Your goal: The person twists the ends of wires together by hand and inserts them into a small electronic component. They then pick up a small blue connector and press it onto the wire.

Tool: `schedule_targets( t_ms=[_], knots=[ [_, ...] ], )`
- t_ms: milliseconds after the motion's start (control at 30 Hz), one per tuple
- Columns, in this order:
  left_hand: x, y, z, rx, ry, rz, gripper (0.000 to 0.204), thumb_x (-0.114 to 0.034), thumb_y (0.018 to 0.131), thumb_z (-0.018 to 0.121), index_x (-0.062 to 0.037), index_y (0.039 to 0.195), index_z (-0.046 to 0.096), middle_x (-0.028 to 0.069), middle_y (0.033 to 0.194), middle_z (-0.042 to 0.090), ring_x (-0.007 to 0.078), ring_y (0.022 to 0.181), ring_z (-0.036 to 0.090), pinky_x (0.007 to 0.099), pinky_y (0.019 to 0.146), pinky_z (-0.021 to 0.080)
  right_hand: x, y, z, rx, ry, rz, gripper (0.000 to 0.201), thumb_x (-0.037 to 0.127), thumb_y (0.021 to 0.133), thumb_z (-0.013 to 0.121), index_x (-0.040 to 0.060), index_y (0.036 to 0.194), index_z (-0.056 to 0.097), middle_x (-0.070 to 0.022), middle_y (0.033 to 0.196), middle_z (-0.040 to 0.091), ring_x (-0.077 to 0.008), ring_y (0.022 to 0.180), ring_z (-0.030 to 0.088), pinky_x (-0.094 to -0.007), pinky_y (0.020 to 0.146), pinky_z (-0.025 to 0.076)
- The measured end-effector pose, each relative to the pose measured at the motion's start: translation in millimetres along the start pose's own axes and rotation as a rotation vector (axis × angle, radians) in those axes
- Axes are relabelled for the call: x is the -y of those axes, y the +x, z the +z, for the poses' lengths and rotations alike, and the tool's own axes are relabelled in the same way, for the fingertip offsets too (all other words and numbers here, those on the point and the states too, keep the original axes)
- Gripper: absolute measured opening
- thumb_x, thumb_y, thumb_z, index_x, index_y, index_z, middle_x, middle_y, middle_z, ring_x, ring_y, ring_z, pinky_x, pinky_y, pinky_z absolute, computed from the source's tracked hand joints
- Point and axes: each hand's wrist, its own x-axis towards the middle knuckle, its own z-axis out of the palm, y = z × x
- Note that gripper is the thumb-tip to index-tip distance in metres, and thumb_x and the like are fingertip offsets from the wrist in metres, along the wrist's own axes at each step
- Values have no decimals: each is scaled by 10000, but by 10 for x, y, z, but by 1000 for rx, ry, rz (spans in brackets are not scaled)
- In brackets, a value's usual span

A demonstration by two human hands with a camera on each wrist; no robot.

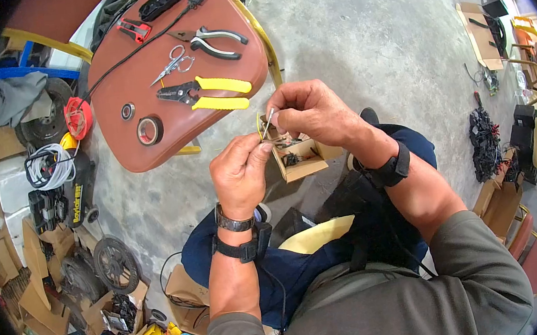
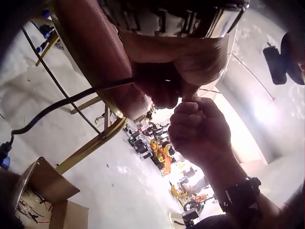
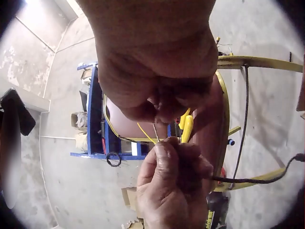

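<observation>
My left hand pinches the end of a black cable between thumb and fingers. A thin yellow wire and a pale, silvery wire stick out above its fingertips. My right hand is just above it and pinches the upper part of the silvery wire. The yellow wire stands free beside it. In the left wrist view, the black cable trails away from the left hand. Both hands are over an open cardboard box holding wire scraps, its contents partly hidden by them.
On the brown chair seat lie yellow-handled wire strippers, scissors, pliers, a tape roll, a small ring and a red tool. Wheels and boxes crowd the left floor.
</observation>
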Motion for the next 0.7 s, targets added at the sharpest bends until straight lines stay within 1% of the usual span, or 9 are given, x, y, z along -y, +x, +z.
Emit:
schedule_targets(
  t_ms=[67,167,267,467,567,633,700],
  knots=[
    [21,-19,-11,17,-59,-60,108,-21,874,732,28,962,695,89,798,694,119,693,626,257,628,493,-4,1,6,-3,6,-8,89,71,900,638,19,961,677,29,817,633,-33,706,550,-212,622,458],
    [3,-23,-6,40,-214,-151,94,-51,928,690,34,969,697,80,844,705,125,692,645,255,629,527,2,-5,23,-14,22,-10,86,49,888,628,15,951,676,31,809,626,-37,700,547,-214,618,454],
    [-12,-21,4,46,-339,-223,119,-67,936,687,38,992,690,107,848,716,136,677,654,261,621,540,16,-10,40,-27,35,-8,85,33,879,620,15,939,676,32,804,623,-38,694,545,-215,615,450],
    [-66,-11,-7,43,-432,-327,169,-118,957,673,48,990,680,131,812,717,147,622,650,270,579,540,2,-14,53,-26,54,-29,75,16,874,622,17,929,674,28,798,622,-37,689,544,-216,613,448],
    [-65,-9,-32,70,-434,-372,211,-158,967,668,52,982,673,137,805,716,152,603,647,270,560,531,-18,-14,61,-30,57,-39,71,16,878,627,12,933,672,24,798,623,-38,692,546,-219,615,449],
    [-41,-12,-46,90,-447,-364,228,-175,972,662,53,981,668,146,796,711,161,586,641,269,546,523,-18,-19,68,-34,49,-32,68,20,883,631,8,937,670,22,799,623,-41,695,548,-221,617,450],
    [-19,-11,-53,103,-475,-359,242,-188,978,653,54,981,663,154,788,706,170,571,635,268,535,516,-48,-14,81,-32,64,-65,72,13,886,631,5,945,670,22,805,623,-41,705,551,-224,625,455]
  ],
)
